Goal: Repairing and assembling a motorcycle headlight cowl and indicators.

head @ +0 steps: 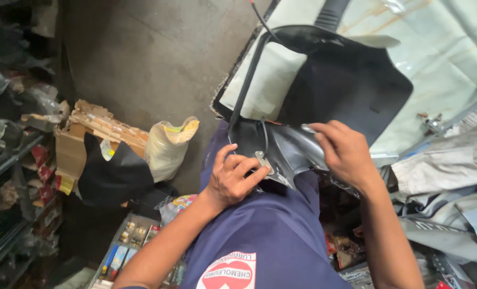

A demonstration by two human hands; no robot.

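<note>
Centre of the frame: a large black moulded plastic panel (340,80), propped against the torso in a dark blue shirt (270,235), probably so that body weight steadies it while both hands work its lower end. Left hand (233,176), lower centre, fingers curled and pressed onto the panel's narrow glossy lower part, fingertips around a small silvery metal clip (262,159), apparently pinning it in place. Right hand (345,150), just right of centre, closed over the panel's lower edge from above, thumb and fingers pinching the rim; likely bracing against the left hand's push.

Long axis of the panel running from the narrow end at lower centre up and rightward to the broad end at upper right, broad end pointing away from the body. Thin black cable (260,21) along its left edge. Pale sheet-covered surface (452,48) behind; cardboard box (83,139) and tied plastic bag (168,144) on the concrete floor (158,48) at left.
</note>
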